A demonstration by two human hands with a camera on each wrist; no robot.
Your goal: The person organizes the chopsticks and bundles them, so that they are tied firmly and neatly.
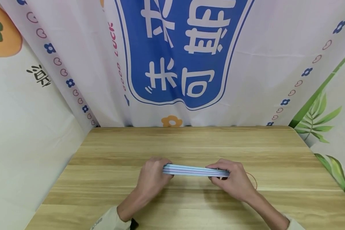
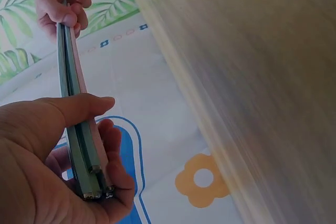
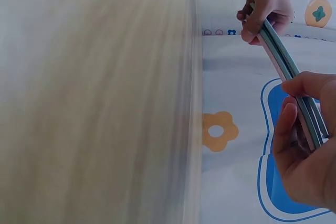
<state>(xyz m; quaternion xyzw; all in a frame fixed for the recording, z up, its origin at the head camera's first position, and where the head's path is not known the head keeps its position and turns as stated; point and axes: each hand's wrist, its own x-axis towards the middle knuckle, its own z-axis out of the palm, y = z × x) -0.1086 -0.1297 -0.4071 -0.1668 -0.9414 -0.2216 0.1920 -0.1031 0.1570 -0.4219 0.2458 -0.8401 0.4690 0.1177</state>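
A bundle of several long, thin, straight-edged sticks (image 1: 189, 170), pale blue with darker lines in the head view, is held level above the table. My left hand (image 1: 153, 175) grips its left end, and my right hand (image 1: 233, 179) pinches it near the right end. In the left wrist view the sticks (image 2: 79, 103) look green and pink, with uneven ends low in the palm. The right wrist view shows the thumb over the bundle (image 3: 283, 59) and fingers curled beneath. A thin orange-red loop (image 1: 256, 182), like a rubber band, lies beside my right hand.
The wood-grain table (image 1: 189, 140) runs back to a printed curtain (image 1: 261, 80) with a blue panel. More printed cloth hangs on the left side (image 1: 31, 127) and the leaf-patterned right side (image 1: 333, 111). A small black item (image 1: 134, 224) shows by the left sleeve (image 1: 112, 220).
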